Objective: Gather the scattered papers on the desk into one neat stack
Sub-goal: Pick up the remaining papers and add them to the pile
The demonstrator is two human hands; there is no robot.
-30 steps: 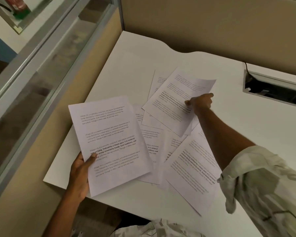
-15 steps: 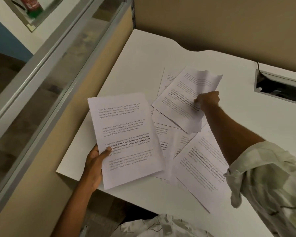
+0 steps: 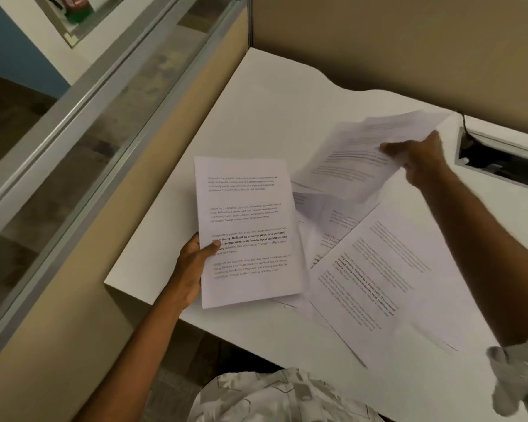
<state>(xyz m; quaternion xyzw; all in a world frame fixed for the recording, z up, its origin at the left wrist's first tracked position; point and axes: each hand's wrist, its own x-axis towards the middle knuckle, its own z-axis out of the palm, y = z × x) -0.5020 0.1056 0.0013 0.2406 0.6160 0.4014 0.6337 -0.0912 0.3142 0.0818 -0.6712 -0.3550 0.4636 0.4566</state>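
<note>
My left hand (image 3: pixel 192 266) grips a stack of printed papers (image 3: pixel 247 226) by its left edge, held just above the white desk (image 3: pixel 275 108) near the front left. My right hand (image 3: pixel 421 156) pinches a printed sheet (image 3: pixel 354 156) by its right side and holds it lifted off the desk, blurred with motion. Several more printed sheets lie overlapping on the desk below; the largest visible one (image 3: pixel 387 269) lies tilted at the front right, and others (image 3: pixel 326 220) are partly covered between the two hands.
A rectangular cable opening (image 3: pixel 500 159) with a black cord is set in the desk at the far right. Beige partition walls (image 3: pixel 393 41) stand behind the desk, a glass-topped one (image 3: pixel 104 147) to the left. The desk's front edge (image 3: pixel 153 303) is by my left wrist.
My right hand has lifted the sheet off the pile and swung it up and right. The left hand with its stack shifted right, closer to the remaining papers.
</note>
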